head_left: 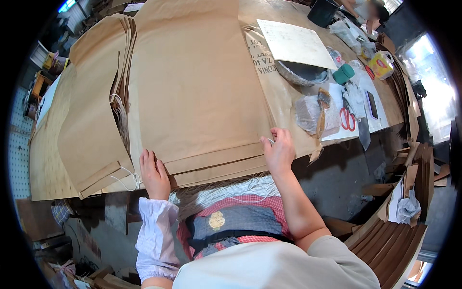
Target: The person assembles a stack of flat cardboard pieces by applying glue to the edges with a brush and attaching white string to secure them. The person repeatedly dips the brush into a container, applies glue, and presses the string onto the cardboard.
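We're pressing the left hand [154, 174] flat, fingers spread, on the near edge of the brown paper bag [192, 86] lying on the worktable [284, 103]; the right hand [278, 150] is pinching a white cord [240, 189] at its right edge. We're judging it light, floppy, crease-prone: grip the folded bottom edge. Plain kraft, big, flat.

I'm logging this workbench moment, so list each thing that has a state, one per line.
left hand: open, flat on the near edge of the top paper bag
right hand: fingers curled, pinching a white cord at the bag's right edge
top paper bag: lying flat, bottom folded
bag stack: flat, cord handles sticking out
scissors: lying closed
teal container: capped
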Motion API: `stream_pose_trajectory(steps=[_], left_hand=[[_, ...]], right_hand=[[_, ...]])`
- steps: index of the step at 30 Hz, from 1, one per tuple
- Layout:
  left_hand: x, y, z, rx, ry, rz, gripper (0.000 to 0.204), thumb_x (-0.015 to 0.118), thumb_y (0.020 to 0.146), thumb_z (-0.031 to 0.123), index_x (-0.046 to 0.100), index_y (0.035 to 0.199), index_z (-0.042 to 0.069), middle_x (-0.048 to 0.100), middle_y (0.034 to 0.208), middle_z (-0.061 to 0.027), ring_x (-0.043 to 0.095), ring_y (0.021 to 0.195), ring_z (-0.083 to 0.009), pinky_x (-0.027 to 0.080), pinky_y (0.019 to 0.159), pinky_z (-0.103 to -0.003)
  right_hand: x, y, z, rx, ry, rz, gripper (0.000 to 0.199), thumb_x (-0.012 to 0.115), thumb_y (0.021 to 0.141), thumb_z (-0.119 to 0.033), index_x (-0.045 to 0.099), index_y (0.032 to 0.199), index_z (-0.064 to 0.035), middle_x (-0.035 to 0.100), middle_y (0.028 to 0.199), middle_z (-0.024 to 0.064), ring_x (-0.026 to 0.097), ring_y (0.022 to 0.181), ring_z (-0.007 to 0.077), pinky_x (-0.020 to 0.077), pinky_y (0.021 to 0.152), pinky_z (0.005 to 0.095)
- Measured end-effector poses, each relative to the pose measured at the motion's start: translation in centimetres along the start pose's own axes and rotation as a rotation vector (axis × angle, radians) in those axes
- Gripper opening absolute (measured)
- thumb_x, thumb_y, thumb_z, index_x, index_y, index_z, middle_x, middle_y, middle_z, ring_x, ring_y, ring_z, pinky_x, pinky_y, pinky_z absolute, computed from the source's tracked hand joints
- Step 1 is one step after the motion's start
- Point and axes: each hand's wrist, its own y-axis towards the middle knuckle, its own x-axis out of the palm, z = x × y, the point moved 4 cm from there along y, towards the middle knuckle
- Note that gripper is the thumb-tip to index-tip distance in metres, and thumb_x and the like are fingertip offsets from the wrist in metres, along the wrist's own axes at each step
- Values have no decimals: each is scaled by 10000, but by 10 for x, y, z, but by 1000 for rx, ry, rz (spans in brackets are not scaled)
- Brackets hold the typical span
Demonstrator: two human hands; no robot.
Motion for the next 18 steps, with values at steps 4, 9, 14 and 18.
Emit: stream_pose_trajectory(steps=[4, 9, 14, 18], left_hand=[[-1, -3, -7, -1, 31, 4, 374, 473, 922, 113, 472, 1239, -85, 452, 1318, -260, 383, 1258, -402, 317, 1052, -433], [-34, 4, -3, -201, -199, 105, 588, 667, 810, 174, 409, 1278, -71, 531, 1121, -228, 477, 1099, -367, 383, 952, -413], [-36, -34, -6, -912, -1306, -287, 179, 639, 874, 161, 607, 946, -1, 629, 732, -71, 565, 625, -137, 447, 546, -342], [-83, -25, -4, -100, -230, -35, 155, 626, 843, 132, 581, 737, 29, 574, 668, -146, 570, 565, -273, 433, 516, -385]], right_hand=[[7, 0, -15, -92, -21, 14, 232, 683, 747, -89, 580, 945, -25, 578, 957, 131, 570, 864, 306, 472, 764, 387], [-19, 6, 10, 451, 976, -230, 362, 497, 793, 45, 513, 1154, 14, 597, 1071, 110, 589, 988, 210, 494, 797, 327], [-54, 8, 12, 224, 800, -587, 336, 482, 862, -1, 506, 1193, 53, 601, 1109, 139, 588, 1016, 176, 455, 871, 283], [-23, -4, 1, -152, 254, -358, 296, 474, 908, -61, 526, 1162, 82, 624, 1057, 140, 583, 1000, 169, 446, 877, 290]])
